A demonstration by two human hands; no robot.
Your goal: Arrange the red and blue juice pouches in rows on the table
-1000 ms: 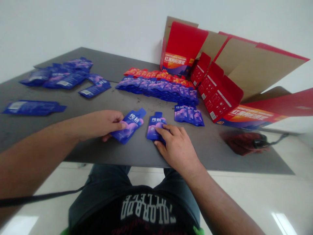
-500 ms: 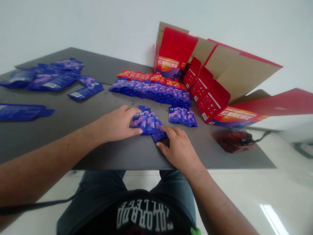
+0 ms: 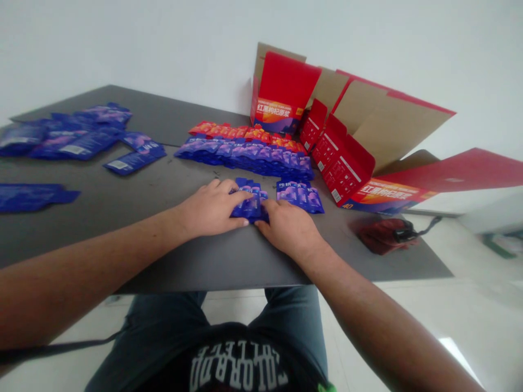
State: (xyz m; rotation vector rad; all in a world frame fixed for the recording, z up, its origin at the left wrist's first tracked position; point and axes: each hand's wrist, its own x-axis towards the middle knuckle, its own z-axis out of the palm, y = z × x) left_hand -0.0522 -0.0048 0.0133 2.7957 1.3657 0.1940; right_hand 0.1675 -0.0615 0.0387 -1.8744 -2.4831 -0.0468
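A small overlapping group of blue-purple pouches [image 3: 251, 202] lies flat on the grey table, between my two hands. My left hand [image 3: 216, 206] grips the group from the left, with fingers over the top and the thumb along the near edge. From the right, my right hand [image 3: 289, 226] has its curled fingers and thumb on the rightmost pouch, covering most of it. Just beyond my right hand lies another fanned set of blue pouches [image 3: 300, 196]. Behind both sets stretches a long row of overlapping blue pouches [image 3: 249, 155], with red-orange pouches [image 3: 229, 131] along its back.
Open red cartons [image 3: 347, 152] stand at the back right, flaps spread wide. Loose blue pouches [image 3: 77, 130] are heaped at the left, and a single pouch [image 3: 35, 197] lies nearer. A dark red pouch-like bag [image 3: 379, 235] with a black strap sits near the table's right end.
My right hand has pushed its pouch up and inward against the group, closing the gap. My left hand has moved slightly right and reaches further over the pouches. The camera view has shifted a little.
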